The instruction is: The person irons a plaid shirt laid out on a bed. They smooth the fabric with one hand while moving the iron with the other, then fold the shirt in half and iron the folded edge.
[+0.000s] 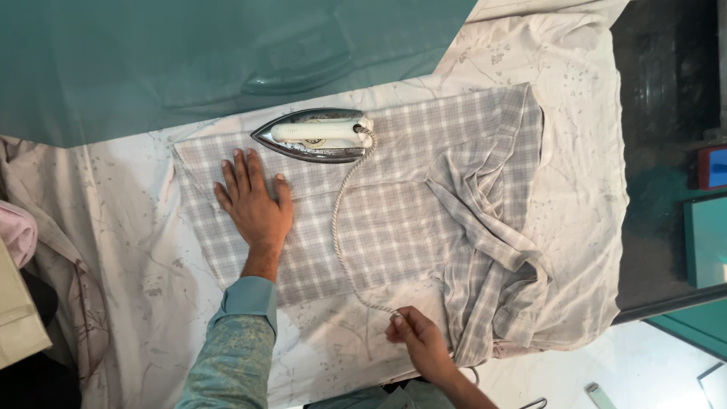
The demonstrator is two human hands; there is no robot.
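Lying lengthwise across the checked shirt, nose leftward, the iron sits just beyond the flat, open left hand, while the right hand pinches its cord, well apart.

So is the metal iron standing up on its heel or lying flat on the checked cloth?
Flat. The metal iron with the cream handle lies soleplate down on the grey checked cloth, handle facing up.

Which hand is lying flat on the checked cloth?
The left hand, fingers spread on the checked cloth beside the iron. The right hand pinches the cord.
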